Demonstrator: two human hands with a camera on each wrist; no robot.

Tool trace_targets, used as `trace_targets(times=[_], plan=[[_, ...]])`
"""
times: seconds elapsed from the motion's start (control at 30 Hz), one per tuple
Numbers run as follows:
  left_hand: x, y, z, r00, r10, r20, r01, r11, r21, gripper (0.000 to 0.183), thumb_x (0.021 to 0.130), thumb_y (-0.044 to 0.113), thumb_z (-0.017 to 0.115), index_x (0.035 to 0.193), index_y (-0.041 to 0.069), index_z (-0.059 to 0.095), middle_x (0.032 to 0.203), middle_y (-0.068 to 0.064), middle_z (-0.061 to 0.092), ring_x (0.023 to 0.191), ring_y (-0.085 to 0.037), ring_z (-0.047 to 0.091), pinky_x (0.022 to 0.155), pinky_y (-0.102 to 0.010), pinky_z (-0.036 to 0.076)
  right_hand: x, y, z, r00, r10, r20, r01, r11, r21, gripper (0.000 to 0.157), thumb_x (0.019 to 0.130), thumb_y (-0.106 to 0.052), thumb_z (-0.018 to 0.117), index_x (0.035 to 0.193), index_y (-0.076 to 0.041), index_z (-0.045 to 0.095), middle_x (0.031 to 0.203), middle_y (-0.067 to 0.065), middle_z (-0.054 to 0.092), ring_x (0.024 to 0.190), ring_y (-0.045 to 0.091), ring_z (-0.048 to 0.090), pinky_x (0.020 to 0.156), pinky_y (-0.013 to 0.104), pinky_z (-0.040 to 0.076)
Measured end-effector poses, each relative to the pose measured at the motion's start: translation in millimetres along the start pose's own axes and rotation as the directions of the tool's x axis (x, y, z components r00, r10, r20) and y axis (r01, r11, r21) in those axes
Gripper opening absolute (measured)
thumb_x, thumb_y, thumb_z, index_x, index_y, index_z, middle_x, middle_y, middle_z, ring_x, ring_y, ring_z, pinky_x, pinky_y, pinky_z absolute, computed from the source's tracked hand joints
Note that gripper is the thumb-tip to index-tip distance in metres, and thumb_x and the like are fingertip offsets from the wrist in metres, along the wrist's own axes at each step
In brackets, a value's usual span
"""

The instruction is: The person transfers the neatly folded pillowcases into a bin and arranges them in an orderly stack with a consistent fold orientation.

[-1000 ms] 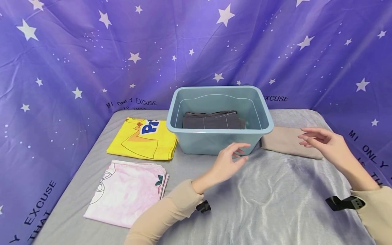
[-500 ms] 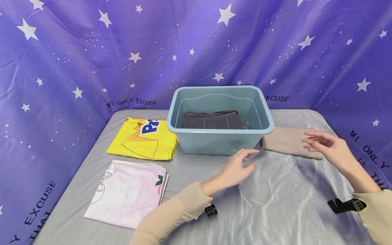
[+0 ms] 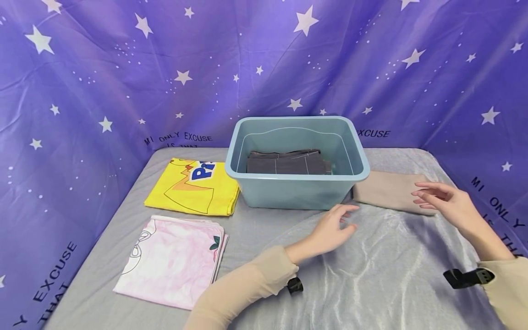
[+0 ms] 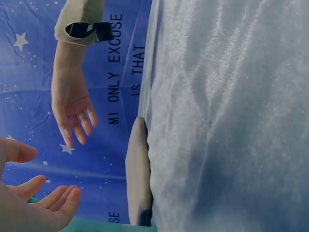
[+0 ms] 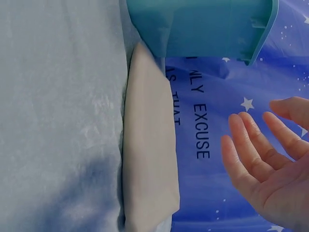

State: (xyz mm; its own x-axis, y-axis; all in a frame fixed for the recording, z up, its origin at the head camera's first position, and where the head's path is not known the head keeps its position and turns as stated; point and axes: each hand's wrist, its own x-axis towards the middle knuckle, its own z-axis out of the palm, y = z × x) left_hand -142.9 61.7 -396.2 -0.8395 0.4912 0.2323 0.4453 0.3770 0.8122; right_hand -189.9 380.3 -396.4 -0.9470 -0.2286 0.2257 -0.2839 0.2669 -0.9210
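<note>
My left hand (image 3: 331,230) hovers in front of the blue-green plastic bin (image 3: 288,192), its fingers relaxed and holding nothing. Over the right end of a folded beige cloth (image 3: 387,191), my right hand (image 3: 449,206) hangs in the air with loosely bent fingers. In the right wrist view the beige cloth (image 5: 149,145) lies beside the bin (image 5: 207,29), apart from the right hand (image 5: 270,164). Inside the bin rests a folded dark grey cloth (image 3: 284,163) with thin light lines; its lower part is hidden by the front wall.
At the bin's left lies a folded yellow cloth (image 3: 194,192) with a printed design. A folded pink and white cloth (image 3: 173,261) lies nearer the front. Everything rests on a grey velvety cover (image 3: 371,275), with a purple star-patterned curtain (image 3: 206,55) around it.
My left hand has moved rightward and slightly toward the front, past the bin's front wall. The right hand has shifted a little right and down. The cloths and bin stay put.
</note>
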Motion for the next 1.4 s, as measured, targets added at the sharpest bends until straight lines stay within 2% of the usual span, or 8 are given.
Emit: trace_targets(times=[0.1, 0.13, 0.23, 0.43, 0.57, 0.93, 1.17, 1.4], plan=[[3.8, -0.5, 5.3, 1.000, -0.012, 0.009, 0.011, 1.000, 0.014, 0.041, 0.086, 0.010, 0.056, 0.127, 0.008, 0.051, 0.121, -0.006, 0.054, 0.105, -0.009, 0.054, 0.085, -0.009, 0.040, 0.8, 10.4, -5.3, 1.000, -0.012, 0.010, 0.011, 1.000, 0.028, 0.033, 0.091, 0.004, 0.048, 0.118, -0.011, 0.060, 0.098, -0.010, 0.068, 0.079, 0.005, 0.066, 0.065, 0.022, 0.053], [5.2, -0.5, 7.0, 1.000, -0.021, 0.015, 0.021, 1.000, 0.012, 0.042, 0.086, 0.010, 0.056, 0.127, 0.008, 0.050, 0.122, -0.006, 0.053, 0.106, -0.009, 0.054, 0.086, -0.009, 0.039, -0.7, -3.8, 0.5, 1.000, -0.011, 0.016, 0.010, 0.999, 0.051, 0.035, 0.090, 0.006, 0.046, 0.114, -0.014, 0.061, 0.097, -0.011, 0.068, 0.078, 0.004, 0.066, 0.064, 0.020, 0.053], [9.4, -1.5, 12.3, 0.998, -0.058, 0.031, 0.057, 0.998, 0.014, 0.043, 0.087, 0.012, 0.056, 0.129, 0.010, 0.049, 0.124, -0.003, 0.050, 0.109, -0.008, 0.052, 0.087, -0.009, 0.038, -1.7, -3.1, -0.2, 1.000, -0.001, 0.010, 0.001, 0.999, 0.046, 0.036, 0.090, 0.006, 0.047, 0.112, -0.019, 0.062, 0.096, -0.013, 0.068, 0.077, 0.003, 0.066, 0.064, 0.018, 0.052], [18.5, -2.6, 20.6, 0.997, -0.077, 0.027, 0.077, 0.997, 0.027, 0.044, 0.087, 0.013, 0.055, 0.130, 0.011, 0.049, 0.125, -0.002, 0.050, 0.110, -0.010, 0.053, 0.086, -0.008, 0.038, 5.3, 78.4, -37.0, 0.998, 0.048, -0.041, -0.054, 0.985, -0.161, 0.035, 0.092, -0.007, 0.052, 0.127, -0.002, 0.051, 0.101, -0.014, 0.067, 0.081, 0.004, 0.066, 0.066, 0.021, 0.053], [24.1, -2.8, 26.7, 0.998, -0.063, 0.007, 0.063, 0.996, 0.057, 0.043, 0.085, 0.012, 0.056, 0.128, 0.011, 0.050, 0.122, -0.003, 0.052, 0.108, -0.009, 0.053, 0.084, -0.006, 0.037, 7.8, 103.5, -46.5, 0.994, 0.073, -0.079, -0.086, 0.979, -0.183, 0.038, 0.092, -0.011, 0.053, 0.128, 0.001, 0.049, 0.101, -0.015, 0.066, 0.082, 0.004, 0.066, 0.067, 0.022, 0.053], [34.4, -8.5, 40.4, 0.995, -0.088, -0.039, 0.092, 0.987, 0.134, 0.043, 0.085, 0.018, 0.057, 0.127, 0.012, 0.051, 0.125, -0.003, 0.052, 0.113, -0.008, 0.049, 0.091, -0.013, 0.036, 7.1, 97.6, -46.2, 0.988, 0.111, -0.109, -0.128, 0.978, -0.164, 0.037, 0.091, -0.017, 0.055, 0.126, -0.004, 0.052, 0.092, -0.022, 0.067, 0.079, -0.003, 0.064, 0.064, 0.015, 0.051], [41.9, -15.2, 47.9, 0.991, -0.105, -0.082, 0.116, 0.983, 0.145, 0.044, 0.084, 0.016, 0.058, 0.126, 0.010, 0.051, 0.125, -0.005, 0.052, 0.119, -0.010, 0.046, 0.096, -0.014, 0.034, 5.5, 95.1, -47.6, 0.971, 0.173, -0.163, -0.200, 0.966, -0.167, 0.031, 0.087, -0.035, 0.059, 0.116, -0.023, 0.059, 0.086, -0.031, 0.063, 0.077, -0.012, 0.060, 0.062, 0.010, 0.048], [52.2, -20.3, 55.4, 0.981, -0.153, -0.119, 0.168, 0.978, 0.124, 0.046, 0.084, 0.015, 0.059, 0.128, 0.011, 0.049, 0.125, -0.005, 0.053, 0.117, -0.010, 0.047, 0.095, -0.013, 0.035, 8.0, 92.4, -48.1, 0.968, 0.183, -0.170, -0.199, 0.977, -0.082, 0.023, 0.083, -0.037, 0.063, 0.105, -0.032, 0.062, 0.082, -0.026, 0.065, 0.072, -0.009, 0.061, 0.058, 0.012, 0.049]])
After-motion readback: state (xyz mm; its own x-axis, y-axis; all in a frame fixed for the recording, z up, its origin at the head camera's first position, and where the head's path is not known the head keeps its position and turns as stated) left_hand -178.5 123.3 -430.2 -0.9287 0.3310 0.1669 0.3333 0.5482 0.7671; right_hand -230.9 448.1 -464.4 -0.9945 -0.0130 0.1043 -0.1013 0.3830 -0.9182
